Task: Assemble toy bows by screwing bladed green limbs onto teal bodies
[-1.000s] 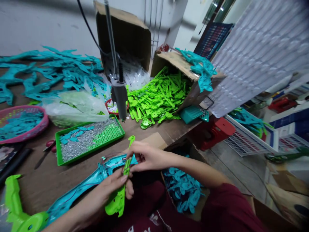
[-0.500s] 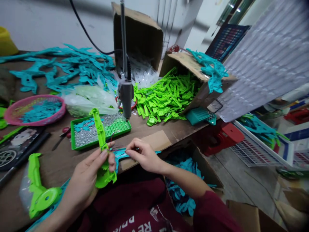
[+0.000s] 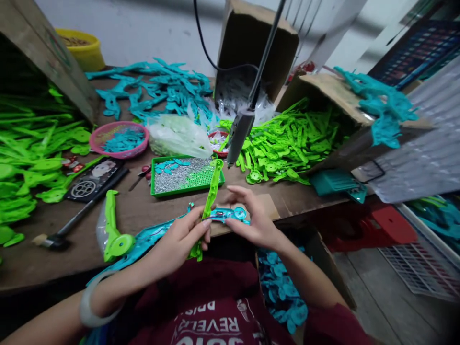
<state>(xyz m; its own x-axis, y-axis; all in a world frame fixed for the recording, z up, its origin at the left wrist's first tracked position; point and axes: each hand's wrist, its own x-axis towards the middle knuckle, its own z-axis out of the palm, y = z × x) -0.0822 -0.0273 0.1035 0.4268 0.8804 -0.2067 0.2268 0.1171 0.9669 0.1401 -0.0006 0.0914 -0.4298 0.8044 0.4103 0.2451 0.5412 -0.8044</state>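
Observation:
My left hand (image 3: 192, 232) is closed around a long bright green plastic part (image 3: 212, 189), which stands tilted with its thin end up. Under it lies a long blue plastic shell (image 3: 153, 235) with thin wires and a small dark piece inside, along the table edge. My right hand (image 3: 254, 218) is open at the shell's round end, fingers and thumb apart; the thumb tip is at the shell's edge, and I cannot tell if it presses on it. Above hangs a grey electric screwdriver (image 3: 241, 134), its bit pointing down.
A green tray (image 3: 153, 182) holds screws and small blue pieces. Behind are a pink basket (image 3: 94, 143), a plastic bag (image 3: 179, 136) and a green parts pile (image 3: 291, 139). Another green part (image 3: 120, 245) and a hammer-like tool (image 3: 82, 215) lie left. An open box (image 3: 332, 268) of blue parts stands below.
The view has swung left, showing more green parts there. My right hand has opened from a pinch at the wires and moved to the shell's round end. My left hand still grips the green part.

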